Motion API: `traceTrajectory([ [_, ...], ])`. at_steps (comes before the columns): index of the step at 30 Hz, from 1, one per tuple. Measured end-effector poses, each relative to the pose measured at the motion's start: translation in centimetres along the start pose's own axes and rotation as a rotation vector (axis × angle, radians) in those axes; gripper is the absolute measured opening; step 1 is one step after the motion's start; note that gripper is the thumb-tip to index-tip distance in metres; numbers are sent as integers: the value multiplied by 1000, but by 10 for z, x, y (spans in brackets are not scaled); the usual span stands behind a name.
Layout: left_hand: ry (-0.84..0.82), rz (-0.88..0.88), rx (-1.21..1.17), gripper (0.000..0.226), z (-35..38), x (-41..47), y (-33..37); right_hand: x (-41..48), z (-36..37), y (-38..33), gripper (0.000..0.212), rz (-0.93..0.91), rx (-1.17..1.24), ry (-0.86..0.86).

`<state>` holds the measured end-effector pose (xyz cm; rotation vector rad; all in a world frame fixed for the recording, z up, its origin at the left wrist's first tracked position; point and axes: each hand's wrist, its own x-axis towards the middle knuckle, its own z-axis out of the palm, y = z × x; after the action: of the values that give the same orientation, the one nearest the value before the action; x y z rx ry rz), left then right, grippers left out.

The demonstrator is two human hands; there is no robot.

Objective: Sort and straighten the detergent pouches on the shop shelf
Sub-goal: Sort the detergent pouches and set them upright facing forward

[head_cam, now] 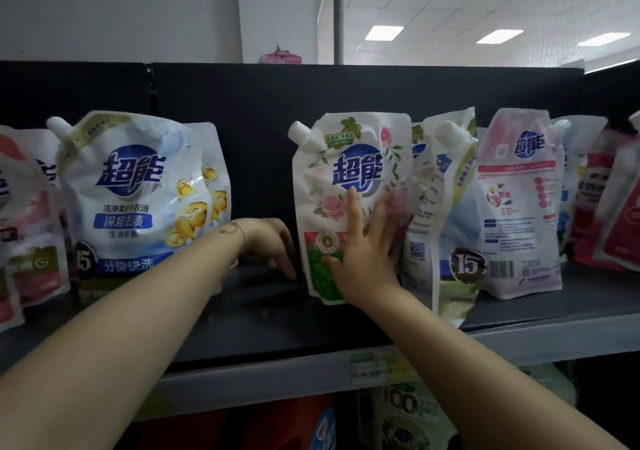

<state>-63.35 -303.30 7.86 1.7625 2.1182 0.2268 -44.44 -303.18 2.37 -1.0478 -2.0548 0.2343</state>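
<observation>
Mid-frame, my right hand (367, 252) presses flat on the soft, probably heavy rose pouch (346, 159), left hand (270, 245) loose and empty at its base; I'd grip its sides

Centre pouch: the white plastic spout pouch (349, 159) at the middle of your frame carries pink roses, green leaves, a dark blue logo and a green lower band.
Left pouch: your white and pale blue spout pouch (138, 190) at centre left shows yellow bubbles, dark blue lettering, a blue strip and a black "15" disc.
Turned pouch: the white and pale green side-on pouch (450, 214) right of centre bears another black "15" disc.
Pink pouch: the pale pink flat pouch (519, 207) beside it has a deeper pink banner, a blue logo and a black barcode.
Far right: you have red and white pouches (595, 204) there.
Shelf: black shelf board (263, 311), grey front edge.
</observation>
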Motion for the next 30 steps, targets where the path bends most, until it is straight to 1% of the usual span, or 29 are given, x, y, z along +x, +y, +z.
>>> traceTrajectory([
  [1,114,-30,-52,49,-1,4,-4,2,1,-1,98,13,1,-5],
  [3,328,-6,-303,57,0,16,-7,8,2,-5,104,45,-16,-24],
  [4,369,34,-431,63,1,21,-5,10,2,-6,106,62,-30,-31],
  [6,363,115,-619,67,3,34,-2,16,2,-9,109,99,-52,-47],
  [8,338,159,-737,61,5,44,0,20,1,-12,110,120,-73,-60],
  [12,365,181,-914,61,2,60,-5,25,1,-11,111,110,-79,-78],
  [13,350,202,-969,59,1,61,-6,25,2,-10,111,102,-73,-75],
  [16,257,273,-1096,43,3,63,-7,26,2,-7,114,91,-41,-57],
  [18,271,283,-1191,39,6,66,-6,25,0,-4,116,74,-18,-55],
  [21,354,274,-1272,38,6,68,1,22,-3,-3,114,64,7,-82],
  [24,424,246,-1275,37,5,68,7,20,-2,-3,112,59,-4,-77],
  [27,515,182,-1243,28,6,68,11,19,-1,-3,111,53,-1,-66],
  [30,604,150,-1192,10,9,67,15,19,1,-5,111,52,-28,-44],
])
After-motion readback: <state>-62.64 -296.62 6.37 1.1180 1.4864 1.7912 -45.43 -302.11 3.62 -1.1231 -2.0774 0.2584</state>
